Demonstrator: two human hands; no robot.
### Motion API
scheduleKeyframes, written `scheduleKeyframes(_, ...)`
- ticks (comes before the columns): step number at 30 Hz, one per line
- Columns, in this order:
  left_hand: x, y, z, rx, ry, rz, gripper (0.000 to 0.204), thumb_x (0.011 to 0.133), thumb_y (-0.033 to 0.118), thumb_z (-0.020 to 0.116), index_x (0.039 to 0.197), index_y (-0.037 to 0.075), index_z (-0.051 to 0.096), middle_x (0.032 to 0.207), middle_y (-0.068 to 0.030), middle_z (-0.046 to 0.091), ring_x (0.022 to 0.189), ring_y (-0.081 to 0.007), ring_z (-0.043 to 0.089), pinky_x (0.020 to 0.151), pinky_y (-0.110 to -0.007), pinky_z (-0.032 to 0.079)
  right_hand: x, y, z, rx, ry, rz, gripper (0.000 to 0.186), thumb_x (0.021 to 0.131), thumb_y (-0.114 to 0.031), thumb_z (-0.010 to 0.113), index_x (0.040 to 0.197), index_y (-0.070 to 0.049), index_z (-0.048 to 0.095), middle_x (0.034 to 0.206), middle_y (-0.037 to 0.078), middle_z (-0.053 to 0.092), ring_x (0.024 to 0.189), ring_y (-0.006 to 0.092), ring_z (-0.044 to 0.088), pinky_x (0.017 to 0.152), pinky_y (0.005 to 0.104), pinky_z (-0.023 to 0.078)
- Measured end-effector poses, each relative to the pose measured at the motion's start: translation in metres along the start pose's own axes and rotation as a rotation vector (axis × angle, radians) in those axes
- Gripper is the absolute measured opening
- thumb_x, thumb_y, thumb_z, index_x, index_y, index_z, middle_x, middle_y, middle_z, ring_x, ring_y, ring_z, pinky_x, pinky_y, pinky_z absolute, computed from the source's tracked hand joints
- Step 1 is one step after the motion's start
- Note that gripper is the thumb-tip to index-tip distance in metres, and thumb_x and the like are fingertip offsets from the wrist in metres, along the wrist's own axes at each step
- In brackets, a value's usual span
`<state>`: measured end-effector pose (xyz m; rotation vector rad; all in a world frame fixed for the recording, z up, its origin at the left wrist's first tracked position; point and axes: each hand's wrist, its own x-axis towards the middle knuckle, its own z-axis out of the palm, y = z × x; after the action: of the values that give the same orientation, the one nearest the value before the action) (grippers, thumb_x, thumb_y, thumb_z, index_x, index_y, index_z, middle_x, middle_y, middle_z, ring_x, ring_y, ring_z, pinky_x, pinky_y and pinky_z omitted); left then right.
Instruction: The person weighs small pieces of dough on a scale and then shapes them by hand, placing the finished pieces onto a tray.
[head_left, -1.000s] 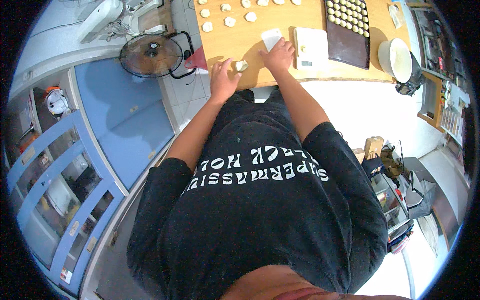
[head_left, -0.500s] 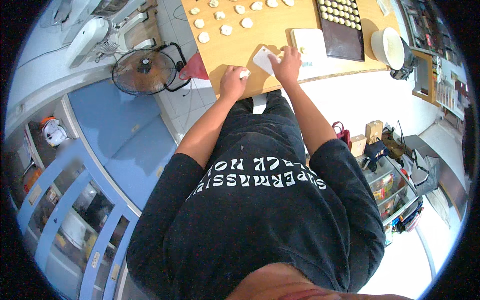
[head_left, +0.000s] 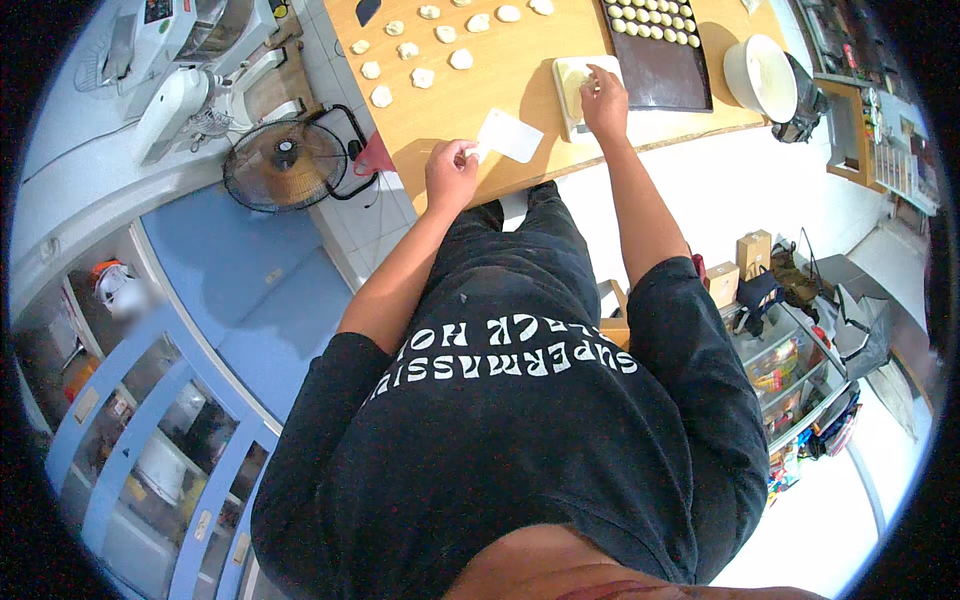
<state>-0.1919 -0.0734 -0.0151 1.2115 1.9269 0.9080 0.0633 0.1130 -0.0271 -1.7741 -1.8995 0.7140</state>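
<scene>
My left hand (head_left: 452,176) is at the table's near edge, with its fingers closed round a pale piece of dough (head_left: 474,153) that is mostly hidden. Just beside its fingertips a white plastic dough scraper (head_left: 515,136) lies flat on the wood. My right hand (head_left: 606,108) reaches over a white kitchen scale (head_left: 573,100). Its fingers pinch a small bit of dough (head_left: 596,83), partly covered by the fingertips. Flattened dough pieces (head_left: 461,59) sit in loose rows on the far left of the table.
A dark baking tray (head_left: 655,80) with rows of round dough balls (head_left: 655,22) stands right of the scale. Farther right is a white bowl (head_left: 760,80). The wooden table (head_left: 430,110) ends close to my legs. A black fan (head_left: 285,165) stands at left.
My right hand has left the scraper and moved right and up over the scale, where it pinches dough. The left hand has stayed near the table edge. The whole view has shifted slightly.
</scene>
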Motion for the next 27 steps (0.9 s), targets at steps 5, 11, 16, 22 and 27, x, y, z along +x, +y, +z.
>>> scheduleKeyframes(5, -0.002, 0.007, 0.009, -0.050, -0.064, -0.078, 0.021, 0.086, 0.004, 0.071, 0.107, 0.005, 0.074, 0.100, -0.0114, 0.068, 0.081, -0.0197, 0.068, 0.074, -0.033, 0.056, -0.002, 0.011, -0.014, 0.013, 0.144, -0.076, 0.045, 0.082, -0.001, 0.070, 0.127, -0.006, 0.066, 0.119, 0.019, 0.066, 0.112, 0.0371, 0.062, 0.097, 0.0447, 0.050)
scheduleKeyframes(11, 0.000, -0.027, 0.012, -0.027, -0.056, -0.080, 0.026, 0.088, 0.003, 0.071, 0.114, 0.006, 0.073, 0.103, -0.0108, 0.070, 0.082, -0.0195, 0.069, 0.078, -0.033, 0.056, -0.078, -0.019, -0.014, 0.169, 0.207, 0.101, 0.039, 0.085, -0.012, 0.074, 0.123, -0.004, 0.066, 0.120, 0.020, 0.066, 0.118, 0.0383, 0.059, 0.103, 0.0453, 0.046)
scheduleKeyframes(16, 0.002, -0.021, 0.007, 0.164, -0.236, -0.212, 0.026, 0.085, 0.009, 0.073, 0.111, 0.009, 0.074, 0.107, -0.0138, 0.066, 0.088, -0.0256, 0.069, 0.081, -0.037, 0.055, -0.132, -0.042, 0.040, 0.036, -0.058, -0.109, 0.060, 0.079, -0.017, 0.079, 0.133, -0.004, 0.058, 0.128, 0.017, 0.059, 0.123, 0.0400, 0.054, 0.104, 0.0477, 0.047)
scheduleKeyframes(22, -0.003, -0.013, 0.008, 0.385, -0.167, 0.059, 0.035, 0.079, 0.011, 0.079, 0.112, 0.008, 0.069, 0.105, -0.0159, 0.063, 0.105, -0.0362, 0.064, 0.090, -0.047, 0.051, -0.096, -0.076, 0.059, -0.410, -0.327, -0.062, 0.091, 0.073, -0.024, 0.082, 0.151, -0.011, 0.038, 0.133, 0.017, 0.054, 0.128, 0.0384, 0.050, 0.103, 0.0509, 0.047)
scheduleKeyframes(27, 0.006, -0.027, 0.008, 0.181, -0.162, 0.123, 0.025, 0.079, 0.008, 0.079, 0.104, 0.007, 0.076, 0.102, -0.0148, 0.071, 0.091, -0.0287, 0.070, 0.080, -0.038, 0.055, -0.083, -0.056, 0.056, -0.271, -0.390, -0.046, 0.031, 0.086, -0.013, 0.065, 0.115, -0.005, 0.059, 0.091, 0.022, 0.072, 0.091, 0.0403, 0.072, 0.078, 0.0510, 0.058)
